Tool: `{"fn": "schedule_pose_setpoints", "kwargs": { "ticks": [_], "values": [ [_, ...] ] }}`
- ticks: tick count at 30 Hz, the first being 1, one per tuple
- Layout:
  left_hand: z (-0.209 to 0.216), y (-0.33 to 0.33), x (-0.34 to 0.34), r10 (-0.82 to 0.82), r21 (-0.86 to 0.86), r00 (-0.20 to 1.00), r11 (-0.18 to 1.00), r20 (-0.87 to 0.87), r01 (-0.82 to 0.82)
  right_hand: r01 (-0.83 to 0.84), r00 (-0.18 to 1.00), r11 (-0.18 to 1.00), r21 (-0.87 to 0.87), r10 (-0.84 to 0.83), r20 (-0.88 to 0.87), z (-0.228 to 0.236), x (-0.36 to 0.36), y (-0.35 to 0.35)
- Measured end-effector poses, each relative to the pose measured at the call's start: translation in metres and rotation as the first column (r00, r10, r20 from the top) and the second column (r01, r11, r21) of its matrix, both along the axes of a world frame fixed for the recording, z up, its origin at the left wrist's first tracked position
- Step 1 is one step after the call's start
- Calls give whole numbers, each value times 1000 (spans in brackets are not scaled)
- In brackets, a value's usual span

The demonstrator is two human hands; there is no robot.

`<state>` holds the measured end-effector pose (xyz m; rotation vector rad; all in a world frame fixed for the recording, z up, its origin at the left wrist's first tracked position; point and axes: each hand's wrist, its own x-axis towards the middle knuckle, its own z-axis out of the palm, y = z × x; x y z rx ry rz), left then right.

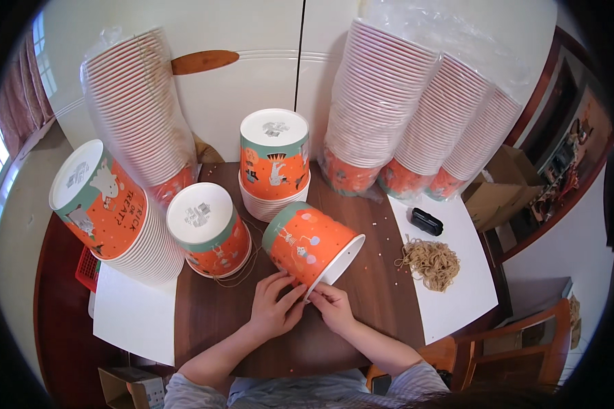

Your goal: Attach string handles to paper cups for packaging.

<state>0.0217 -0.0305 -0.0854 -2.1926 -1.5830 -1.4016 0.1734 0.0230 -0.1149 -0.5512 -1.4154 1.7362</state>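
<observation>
A tilted orange paper bucket (310,238) with a green band and cartoon figures lies partly on its side before me, its white open rim turned toward the right. My left hand (278,305) is closed at its near side, fingertips against the wall and rim. At the rim's lowest edge, my right hand (331,308) pinches close to the left fingertips. Whatever small thing may sit between the fingers is hidden. Thin tan cord (242,274) loops on the brown table beside an upside-down orange bucket (218,249), just left of my left hand.
Upside-down bucket stacks stand at left (119,204) and back centre (275,163). Tall plastic-wrapped stacks rise at back left (133,102) and back right (382,95). On the white right side lie a tan cord bundle (431,264) and a black object (426,221). A wooden chair (512,351) stands lower right.
</observation>
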Motion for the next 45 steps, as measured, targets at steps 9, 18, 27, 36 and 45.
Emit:
{"fn": "schedule_pose_setpoints", "kwargs": {
  "ticks": [9,18,27,36,45],
  "values": [
    [-10,3,8,8,74,997,997,77,-14,130,985,986,104,-140,96,8,-5,-3],
    [-21,4,9,-67,53,983,997,172,58,281,894,868,409,-392,218,18,-8,-4],
    [-13,1,7,-24,-219,962,972,271,86,224,895,797,561,-396,206,22,-10,4],
    [-24,9,-1,179,-468,906,883,385,24,-114,906,698,707,-219,362,38,1,-3],
    [-40,18,-8,213,-397,481,859,850,322,-271,677,755,597,-291,676,63,98,9]
  ]
}}
